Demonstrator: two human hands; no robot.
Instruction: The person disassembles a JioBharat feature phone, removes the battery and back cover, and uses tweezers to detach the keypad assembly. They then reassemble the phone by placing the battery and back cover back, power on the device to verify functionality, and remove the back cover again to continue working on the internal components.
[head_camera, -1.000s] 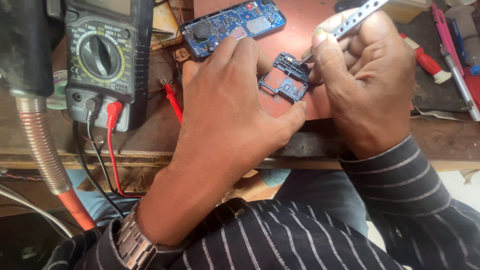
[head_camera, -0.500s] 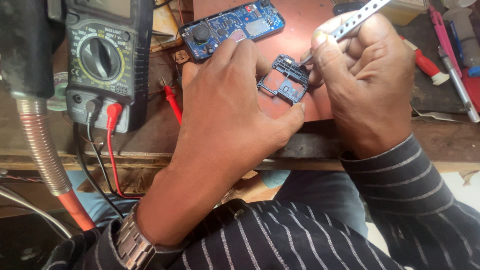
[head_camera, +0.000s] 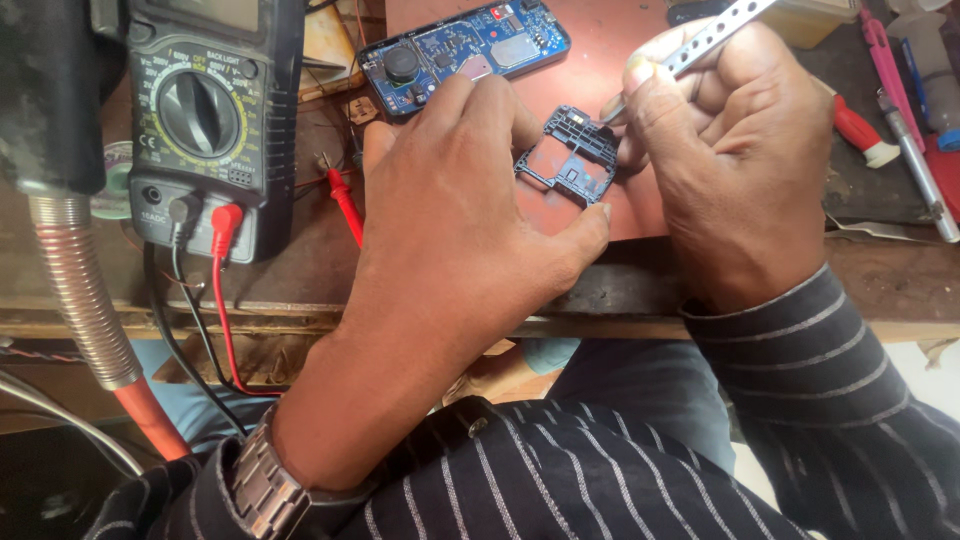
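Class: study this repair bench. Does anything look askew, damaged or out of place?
Nothing looks damaged. The blue circuit board lies at an angle on the red mat. The left hand steadies the small black board while the right hand applies tweezers.

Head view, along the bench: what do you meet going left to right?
Ribbed metal hose → multimeter → red probe → left hand → small dark board → right hand gripping tweezers → red-handled tool.

An electronics repair bench, likely in a small workshop. A multimeter (head_camera: 205, 120) with red and black leads stands on the worn wooden bench (head_camera: 300, 290), beside a blue circuit board (head_camera: 465, 50), a red mat (head_camera: 600, 90), and screwdrivers (head_camera: 905, 110) at the right edge.
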